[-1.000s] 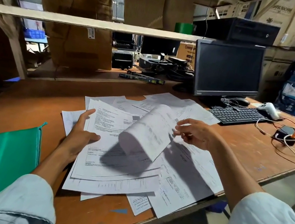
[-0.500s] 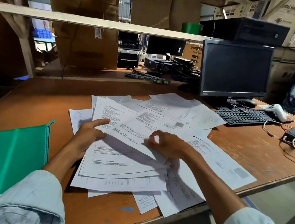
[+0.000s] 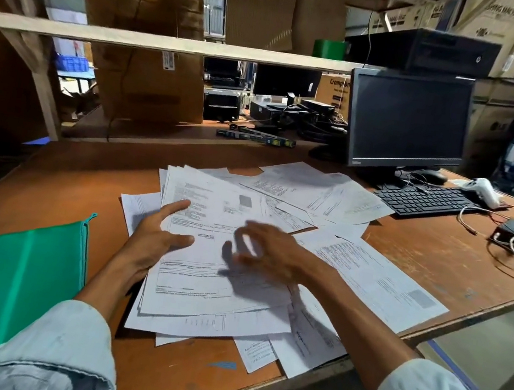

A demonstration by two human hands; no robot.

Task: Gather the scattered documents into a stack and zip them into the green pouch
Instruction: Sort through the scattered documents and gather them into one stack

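Documents (image 3: 201, 296) under left hand (image 3: 156, 240), right hand (image 3: 274, 250)

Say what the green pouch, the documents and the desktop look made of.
Green pouch: likely smooth plastic or coated fabric; soft sheen, fold creases. Documents: thin matte white paper, printed; sheets overlap flat. Desktop: probably laminated board; brown, scuffed, dull finish.

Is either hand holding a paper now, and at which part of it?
Nothing is gripped. The left hand presses flat on the left side of the paper pile. The right hand, blurred, hovers over it with loosely curled fingers, holding no sheet.
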